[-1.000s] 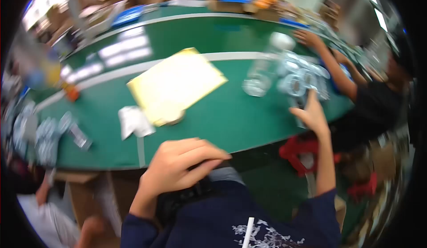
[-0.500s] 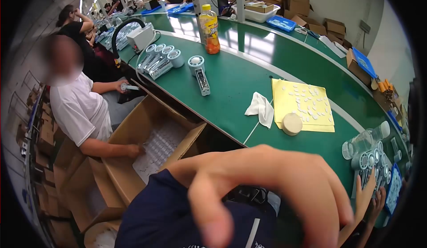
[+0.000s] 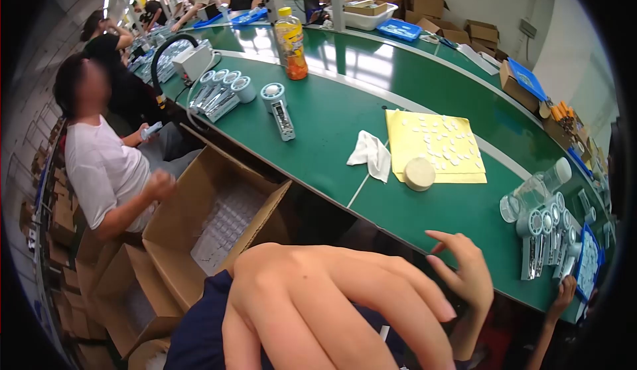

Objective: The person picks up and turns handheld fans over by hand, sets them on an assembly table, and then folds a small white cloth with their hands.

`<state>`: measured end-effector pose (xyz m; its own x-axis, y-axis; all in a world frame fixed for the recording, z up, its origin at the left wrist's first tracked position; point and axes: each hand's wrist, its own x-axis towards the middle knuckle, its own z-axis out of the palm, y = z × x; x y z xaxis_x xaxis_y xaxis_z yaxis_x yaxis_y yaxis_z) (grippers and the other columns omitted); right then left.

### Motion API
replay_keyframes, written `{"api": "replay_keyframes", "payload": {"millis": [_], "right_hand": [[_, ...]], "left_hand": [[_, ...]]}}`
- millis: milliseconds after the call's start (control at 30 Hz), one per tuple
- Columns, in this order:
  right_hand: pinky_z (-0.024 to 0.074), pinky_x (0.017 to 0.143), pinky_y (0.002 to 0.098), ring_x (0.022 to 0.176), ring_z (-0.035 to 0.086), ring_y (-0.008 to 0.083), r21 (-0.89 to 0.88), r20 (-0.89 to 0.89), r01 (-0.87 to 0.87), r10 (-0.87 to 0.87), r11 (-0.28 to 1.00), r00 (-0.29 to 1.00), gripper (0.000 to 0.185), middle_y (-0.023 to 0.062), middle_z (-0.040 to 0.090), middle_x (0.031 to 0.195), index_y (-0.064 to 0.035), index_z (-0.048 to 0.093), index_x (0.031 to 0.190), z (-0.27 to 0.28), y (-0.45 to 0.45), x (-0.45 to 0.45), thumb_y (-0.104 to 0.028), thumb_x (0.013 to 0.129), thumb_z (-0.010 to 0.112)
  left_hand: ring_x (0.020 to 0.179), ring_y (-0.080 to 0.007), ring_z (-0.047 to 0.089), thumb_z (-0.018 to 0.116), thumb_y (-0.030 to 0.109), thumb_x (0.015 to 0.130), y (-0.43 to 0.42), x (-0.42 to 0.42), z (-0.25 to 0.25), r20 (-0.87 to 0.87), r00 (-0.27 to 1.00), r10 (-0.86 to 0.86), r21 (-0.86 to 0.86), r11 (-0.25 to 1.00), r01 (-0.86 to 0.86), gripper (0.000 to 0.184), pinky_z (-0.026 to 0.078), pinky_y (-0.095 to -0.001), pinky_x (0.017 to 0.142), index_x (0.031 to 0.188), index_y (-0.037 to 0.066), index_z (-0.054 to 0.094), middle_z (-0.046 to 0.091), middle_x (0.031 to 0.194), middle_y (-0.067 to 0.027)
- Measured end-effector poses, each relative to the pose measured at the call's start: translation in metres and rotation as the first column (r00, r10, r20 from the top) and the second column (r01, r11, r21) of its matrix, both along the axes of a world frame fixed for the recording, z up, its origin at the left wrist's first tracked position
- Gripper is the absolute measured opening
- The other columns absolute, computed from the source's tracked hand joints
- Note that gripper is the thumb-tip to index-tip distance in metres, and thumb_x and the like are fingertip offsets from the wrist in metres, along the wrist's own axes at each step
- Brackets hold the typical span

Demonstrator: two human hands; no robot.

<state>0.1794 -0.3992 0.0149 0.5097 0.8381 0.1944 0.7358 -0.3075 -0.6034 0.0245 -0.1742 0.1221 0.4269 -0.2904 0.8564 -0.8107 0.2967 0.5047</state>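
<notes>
Pale-blue handled devices [image 3: 549, 241], just right of the empty, loosely open right hand [image 3: 470, 270], look light, stiff and slightly slippery, probably best held by the handles; left hand's [image 3: 318, 297] grip cannot be told, palm hidden; versus half a second earlier, right hand is off them.

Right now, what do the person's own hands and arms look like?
The left hand and right hand are bare, with no gloves or rings showing. The left has a small dark spot on its back. The right forearm is bare too, with no watch showing. Navy-blue cloth shows beside the left hand.
</notes>
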Motion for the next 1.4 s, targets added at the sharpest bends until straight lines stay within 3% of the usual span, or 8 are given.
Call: {"api": "replay_keyframes", "payload": {"millis": [233, 333, 400, 433, 633, 967, 1167, 1400], "right_hand": [[0.0458, 0.078, 0.0347, 0.081, 0.058, 0.0227, 0.053, -0.136, -0.387, 0.390, 0.921, 0.911, 0.035, 0.0047, 0.064, 0.082, -0.0096, 0.062, 0.119, -0.028, 0.081, -0.016, -0.018, 0.085, 0.068], [0.0466, 0.079, 0.0340, 0.081, 0.058, 0.0225, 0.084, -0.167, -0.430, 0.438, 0.899, 0.883, 0.033, 0.0048, 0.064, 0.082, -0.0098, 0.063, 0.118, -0.040, 0.094, -0.018, -0.018, 0.086, 0.067], [0.0467, 0.078, 0.0338, 0.080, 0.058, 0.0220, 0.114, -0.202, -0.430, 0.444, 0.896, 0.873, 0.033, 0.0047, 0.064, 0.082, -0.0100, 0.063, 0.118, -0.040, 0.095, -0.016, -0.017, 0.086, 0.067], [0.0467, 0.077, 0.0337, 0.080, 0.059, 0.0218, 0.128, -0.220, -0.424, 0.442, 0.897, 0.869, 0.033, 0.0046, 0.064, 0.082, -0.0102, 0.063, 0.118, -0.039, 0.095, -0.015, -0.017, 0.086, 0.067], [0.0459, 0.073, 0.0326, 0.077, 0.058, 0.0221, 0.197, -0.141, -0.308, 0.337, 0.931, 0.931, 0.026, 0.0048, 0.063, 0.079, -0.0099, 0.067, 0.111, -0.034, 0.086, -0.006, -0.014, 0.085, 0.067], [0.0446, 0.073, 0.0300, 0.073, 0.058, 0.0183, 0.320, -0.368, -0.046, 0.169, 0.946, 0.914, 0.020, 0.0051, 0.067, 0.078, -0.0071, 0.070, 0.103, -0.052, 0.074, -0.006, -0.005, 0.084, 0.064], [0.0459, 0.076, 0.0275, 0.076, 0.060, 0.0139, 0.351, -0.454, 0.015, 0.156, 0.936, 0.878, 0.027, 0.0041, 0.066, 0.077, -0.0054, 0.067, 0.111, -0.062, 0.083, -0.005, -0.002, 0.084, 0.063], [0.0442, 0.092, 0.0327, 0.110, 0.053, 0.0225, 0.460, -0.482, -0.084, 0.328, 0.884, 0.812, 0.071, 0.0209, 0.049, 0.127, -0.0026, -0.002, 0.153, -0.050, 0.143, -0.029, -0.007, 0.098, 0.044]], "left_hand": [[0.102, -0.0373, 0.062, 0.054, 0.040, 0.094, 0.042, -0.038, -0.011, 0.125, 0.929, 0.349, 0.175, 0.914, -0.367, 0.035, 0.043, -0.0524, 0.094, 0.095, 0.010, 0.072, 0.069, 0.104, -0.0108], [0.104, -0.0306, 0.061, 0.062, 0.023, 0.087, 0.086, -0.038, -0.010, 0.287, 0.354, 0.890, 0.386, 0.231, -0.893, 0.025, 0.044, -0.0413, 0.095, 0.106, 0.007, 0.068, 0.067, 0.112, -0.0093], [0.107, -0.0283, 0.059, 0.064, 0.019, 0.086, 0.150, -0.015, -0.031, 0.277, -0.010, 0.961, 0.455, -0.141, -0.879, 0.035, 0.043, -0.0367, 0.097, 0.119, 0.008, 0.061, 0.065, 0.116, -0.0104], [0.112, -0.0305, 0.057, 0.064, 0.025, 0.088, 0.175, -0.001, -0.037, 0.050, -0.015, 0.999, 0.538, -0.039, -0.842, 0.049, 0.043, -0.0385, 0.098, 0.132, 0.009, 0.051, 0.061, 0.121, -0.0152], [0.131, -0.0403, 0.041, 0.079, 0.052, 0.065, 0.437, 0.018, -0.135, 0.398, -0.436, 0.807, 0.798, -0.539, -0.270, 0.111, 0.036, -0.0457, 0.106, 0.151, 0.014, 0.019, 0.041, 0.143, -0.0227], [0.122, -0.0389, 0.053, 0.078, 0.063, 0.052, 0.415, 0.047, -0.148, 0.221, -0.609, 0.761, 0.942, -0.328, -0.068, 0.122, 0.042, -0.0399, 0.101, 0.139, -0.008, 0.033, 0.051, 0.132, -0.0292], [0.110, -0.0297, 0.060, 0.083, 0.051, 0.065, 0.302, 0.011, -0.147, -0.241, -0.587, 0.773, 0.672, -0.303, -0.675, 0.099, 0.047, -0.0360, 0.092, 0.130, -0.009, 0.039, 0.058, 0.120, -0.0251], [0.105, -0.0232, 0.058, 0.088, 0.034, 0.066, 0.092, 0.023, -0.121, -0.618, -0.116, 0.778, 0.426, 0.207, -0.881, 0.093, 0.049, -0.0347, 0.087, 0.133, -0.001, 0.034, 0.056, 0.113, -0.0174]]}}
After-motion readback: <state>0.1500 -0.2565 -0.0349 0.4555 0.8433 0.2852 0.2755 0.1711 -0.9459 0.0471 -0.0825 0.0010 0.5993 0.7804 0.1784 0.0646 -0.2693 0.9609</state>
